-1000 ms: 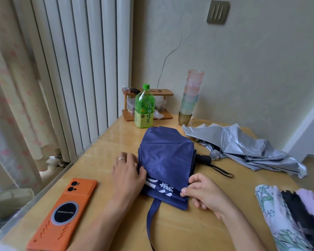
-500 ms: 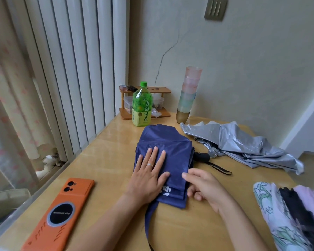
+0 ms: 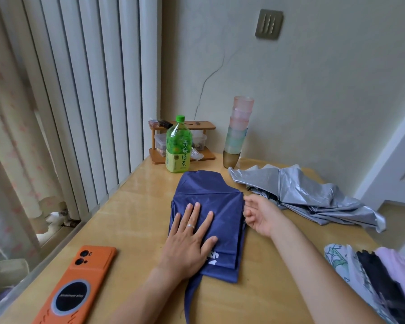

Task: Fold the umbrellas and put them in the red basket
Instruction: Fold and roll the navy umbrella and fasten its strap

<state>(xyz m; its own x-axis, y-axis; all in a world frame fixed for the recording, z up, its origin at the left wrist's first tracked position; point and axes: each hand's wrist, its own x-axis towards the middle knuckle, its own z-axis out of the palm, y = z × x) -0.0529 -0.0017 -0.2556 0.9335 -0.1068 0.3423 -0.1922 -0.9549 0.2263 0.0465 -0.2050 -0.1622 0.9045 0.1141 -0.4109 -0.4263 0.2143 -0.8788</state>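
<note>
**Blue Umbrella Pressed Flat on Table**

The blue umbrella (image 3: 222,206) lies folded flat at the centre of the table (image 3: 136,206). The left grip (image 3: 189,242) rests palm-down on its fabric, fingers straight and spread. The right grip (image 3: 260,216) sits at the umbrella's right edge, fingers loosely curled and holding nothing visible; contact with the fabric cannot be confirmed. A silver umbrella (image 3: 302,192) lies unfolded just beyond the right grip. An orange phone (image 3: 80,286) lies near the left table edge. A green bottle (image 3: 178,146) stands behind the blue umbrella.
</note>
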